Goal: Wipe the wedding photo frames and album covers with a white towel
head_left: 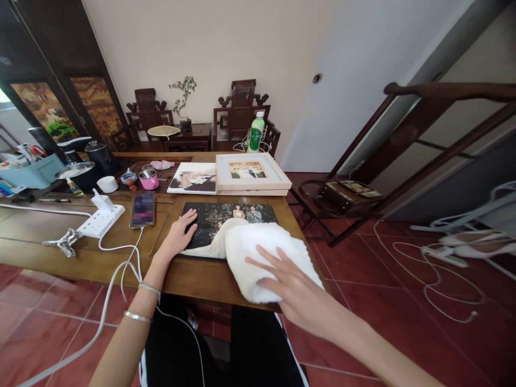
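A dark wedding photo panel [209, 217] lies flat on the wooden table; its printed couple and long pale gown show. My left hand [182, 231] rests on the panel's left edge, fingers stretched out, holding nothing. Over the panel's lower right part and the table's corner spreads a fluffy white cloth [258, 236]. On top of that cloth lies my right hand [284, 274], fingers spread apart and pressing down. The part of the panel beneath the cloth is hidden.
Behind the panel sit a white-framed photo [278, 180] and a smaller photo panel [189, 185]. To the left are a phone [142, 209], a power strip [100, 221] with white cables, a pink cup [149, 180] and a small tripod [66, 242]. A green bottle [255, 134] stands behind.
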`<action>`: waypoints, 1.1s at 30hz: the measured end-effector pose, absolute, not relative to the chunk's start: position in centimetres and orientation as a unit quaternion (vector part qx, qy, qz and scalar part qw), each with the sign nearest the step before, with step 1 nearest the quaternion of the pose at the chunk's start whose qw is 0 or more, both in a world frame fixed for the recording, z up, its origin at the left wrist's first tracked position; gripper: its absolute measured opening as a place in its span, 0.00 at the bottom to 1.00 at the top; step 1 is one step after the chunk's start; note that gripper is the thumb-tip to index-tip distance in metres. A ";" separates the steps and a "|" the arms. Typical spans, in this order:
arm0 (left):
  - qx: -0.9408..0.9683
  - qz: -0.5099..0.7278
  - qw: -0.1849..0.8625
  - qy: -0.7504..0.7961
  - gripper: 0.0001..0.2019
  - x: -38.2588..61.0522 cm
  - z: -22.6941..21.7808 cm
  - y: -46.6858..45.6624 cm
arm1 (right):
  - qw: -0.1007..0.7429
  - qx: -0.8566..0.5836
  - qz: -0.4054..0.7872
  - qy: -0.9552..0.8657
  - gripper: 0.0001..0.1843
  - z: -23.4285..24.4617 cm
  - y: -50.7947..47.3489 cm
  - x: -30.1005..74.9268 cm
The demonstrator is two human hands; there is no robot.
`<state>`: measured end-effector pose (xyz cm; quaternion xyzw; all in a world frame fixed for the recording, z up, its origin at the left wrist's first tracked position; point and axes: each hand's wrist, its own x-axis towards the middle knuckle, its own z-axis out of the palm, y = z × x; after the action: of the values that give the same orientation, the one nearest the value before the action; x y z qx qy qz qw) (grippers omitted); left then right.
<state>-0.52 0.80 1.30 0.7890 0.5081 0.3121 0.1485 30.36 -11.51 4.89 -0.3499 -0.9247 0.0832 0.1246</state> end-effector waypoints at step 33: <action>0.798 0.309 0.131 0.501 0.22 -0.7 1.3 0.9 | 0.137 -0.397 0.055 -0.906 0.35 4.7 -8.6 31.1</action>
<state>-0.66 0.86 1.34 0.7975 0.5011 0.3093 0.1309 31.07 -8.56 4.68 -0.3969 -0.9059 0.0555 0.1368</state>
